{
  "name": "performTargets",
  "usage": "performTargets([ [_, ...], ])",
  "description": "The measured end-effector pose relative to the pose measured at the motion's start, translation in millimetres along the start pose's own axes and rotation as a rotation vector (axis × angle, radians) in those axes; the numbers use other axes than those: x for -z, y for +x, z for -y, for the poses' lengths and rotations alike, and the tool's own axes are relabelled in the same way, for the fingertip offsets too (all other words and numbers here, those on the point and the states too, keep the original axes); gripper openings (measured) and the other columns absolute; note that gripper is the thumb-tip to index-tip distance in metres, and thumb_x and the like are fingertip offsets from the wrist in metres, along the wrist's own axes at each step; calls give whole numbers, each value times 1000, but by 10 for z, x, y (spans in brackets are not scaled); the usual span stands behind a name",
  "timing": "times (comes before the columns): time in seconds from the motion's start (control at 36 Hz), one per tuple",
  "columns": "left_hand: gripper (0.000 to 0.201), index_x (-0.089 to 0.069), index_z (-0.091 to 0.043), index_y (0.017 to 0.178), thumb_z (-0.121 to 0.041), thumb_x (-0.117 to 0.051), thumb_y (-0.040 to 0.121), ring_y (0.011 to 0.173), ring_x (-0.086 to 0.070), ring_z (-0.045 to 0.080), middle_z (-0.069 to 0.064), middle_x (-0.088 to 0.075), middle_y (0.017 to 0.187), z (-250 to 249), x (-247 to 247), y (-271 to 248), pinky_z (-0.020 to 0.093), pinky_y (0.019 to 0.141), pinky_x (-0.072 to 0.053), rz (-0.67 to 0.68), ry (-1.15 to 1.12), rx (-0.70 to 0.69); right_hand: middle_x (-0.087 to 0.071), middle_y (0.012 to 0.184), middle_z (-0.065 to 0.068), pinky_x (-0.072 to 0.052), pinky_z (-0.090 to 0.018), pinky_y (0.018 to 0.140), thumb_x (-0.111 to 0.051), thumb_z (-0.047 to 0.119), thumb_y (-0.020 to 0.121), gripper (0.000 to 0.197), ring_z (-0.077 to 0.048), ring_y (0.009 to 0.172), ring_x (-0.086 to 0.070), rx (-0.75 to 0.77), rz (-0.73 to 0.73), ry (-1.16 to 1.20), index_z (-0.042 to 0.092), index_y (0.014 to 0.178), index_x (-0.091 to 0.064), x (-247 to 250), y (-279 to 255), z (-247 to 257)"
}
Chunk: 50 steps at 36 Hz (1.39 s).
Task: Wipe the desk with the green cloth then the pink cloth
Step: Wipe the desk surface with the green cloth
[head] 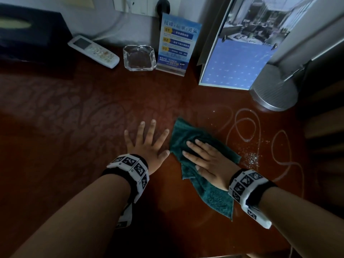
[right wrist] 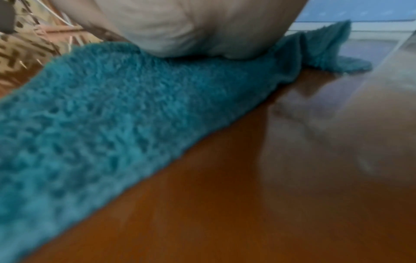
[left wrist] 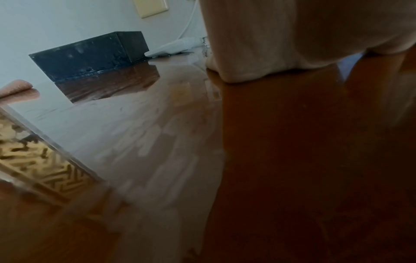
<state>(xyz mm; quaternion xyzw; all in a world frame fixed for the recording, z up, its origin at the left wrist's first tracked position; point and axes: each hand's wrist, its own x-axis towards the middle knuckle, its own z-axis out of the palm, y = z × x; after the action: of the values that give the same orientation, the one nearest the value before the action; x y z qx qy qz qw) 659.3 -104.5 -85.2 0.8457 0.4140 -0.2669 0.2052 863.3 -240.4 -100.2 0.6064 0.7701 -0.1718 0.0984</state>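
The right hand point(head: 206, 161) lies flat on the green cloth point(head: 202, 164), fingers straight and close together, pressing it onto the desk point(head: 83, 127); nothing is gripped, the palm simply bears down. The cloth is crumpled, one corner reaching toward 11 o'clock from the hand and a longer tail trailing toward 6 o'clock beneath the wrist. In the right wrist view the heel of the hand point(right wrist: 180, 26) sits squarely on the cloth point(right wrist: 112, 115), which spreads across the brown wood.

The left hand point(head: 147, 144) rests palm down on bare wood at 9 o'clock from the cloth, fingers spread and straight, holding nothing; its thumb tip comes just beside the cloth's edge. The left wrist view shows that hand point(left wrist: 292, 35) touching the glossy surface.

At 3 o'clock from the cloth, pale looping streaks and droplets point(head: 251, 155) mark the wood.

Along the back of the desk, from 10 to 2 o'clock, stand a dark tissue box point(head: 31, 32), a white remote control point(head: 93, 51), a glass ashtray point(head: 139, 57), a blue sign card point(head: 176, 45), a blue folder point(head: 236, 62) and a silver lamp base point(head: 273, 88).

In the left wrist view a pinkish rolled shape point(left wrist: 15, 87) sits at the far left edge, possibly the pink cloth, though it is too cropped to be sure.
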Motion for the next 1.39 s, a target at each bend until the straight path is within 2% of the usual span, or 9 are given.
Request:
performTargets([
  [0.11, 61, 27, -46, 140, -63, -9, 93, 136, 36, 27, -4, 44, 145, -5, -2, 2, 65, 106, 15, -15, -2, -3, 0, 161, 0, 5, -32, 116, -19, 36, 101, 53, -17, 147, 8, -28, -4, -5, 30, 152, -3, 63, 192, -65],
  [0.22, 61, 23, -46, 142, -63, -10, 93, 135, 37, 27, -4, 44, 145, -3, -9, 6, 64, 106, 16, -8, -7, -1, 16, 157, 8, 12, -29, 116, -4, 42, 97, 52, -10, 143, 21, -84, -32, 4, 36, 148, 9, 111, 385, -111],
  [0.31, 61, 25, -47, 140, -64, -10, 93, 135, 38, 26, -5, 44, 145, 1, -22, 9, 65, 106, 16, -13, -13, -4, 25, 153, 13, 10, -32, 118, 7, 46, 91, 52, -10, 142, 24, -142, -29, 10, 42, 141, 21, 168, 516, -134],
  [0.39, 61, 27, -48, 139, -64, -10, 92, 135, 37, 26, -5, 44, 145, 0, -33, 16, 64, 106, 17, -31, -11, -5, 21, 157, 11, 3, -36, 118, 11, 49, 88, 53, -13, 145, 19, -195, -14, 2, 44, 139, 23, 249, 626, -140],
  [0.56, 61, 27, -49, 138, -64, -10, 92, 136, 36, 26, -5, 42, 146, 2, -45, 31, 64, 104, 18, -41, -9, -4, 9, 161, 4, -7, -44, 116, -9, 47, 101, 52, -22, 147, 1, -250, 15, -113, 38, 150, 9, 494, 824, -226],
  [0.67, 61, 26, -49, 139, -65, -9, 92, 136, 36, 26, -6, 42, 146, 5, -50, 33, 64, 104, 18, -49, -18, -5, 14, 160, 2, 10, -50, 116, 11, 58, 88, 64, -20, 147, 11, -241, 38, -187, 36, 149, 16, 488, 941, -383],
  [0.86, 61, 25, -48, 139, -64, -11, 92, 136, 36, 26, -5, 41, 147, 10, -51, 32, 63, 103, 19, -53, -12, -9, 18, 159, 3, 8, -47, 118, -11, 53, 99, 59, -17, 147, 14, -344, 5, -125, 34, 150, 11, 527, 1016, -539],
  [1.22, 63, 25, -50, 139, -65, -14, 91, 137, 34, 26, -6, 39, 148, 14, -81, 54, 64, 105, 16, -86, -11, -9, 19, 159, 0, 5, -45, 118, -6, 57, 96, 62, -20, 148, 9, -613, -17, -39, 34, 150, 12, 492, 942, -777],
  [1.39, 64, 25, -50, 139, -66, -15, 91, 139, 30, 26, -5, 36, 150, 1, -106, 54, 64, 105, 14, -127, 16, 7, 13, 160, -6, -6, -44, 119, -9, 60, 96, 66, -26, 148, 2, -734, -36, -1, 32, 151, 12, 458, 806, -892],
])
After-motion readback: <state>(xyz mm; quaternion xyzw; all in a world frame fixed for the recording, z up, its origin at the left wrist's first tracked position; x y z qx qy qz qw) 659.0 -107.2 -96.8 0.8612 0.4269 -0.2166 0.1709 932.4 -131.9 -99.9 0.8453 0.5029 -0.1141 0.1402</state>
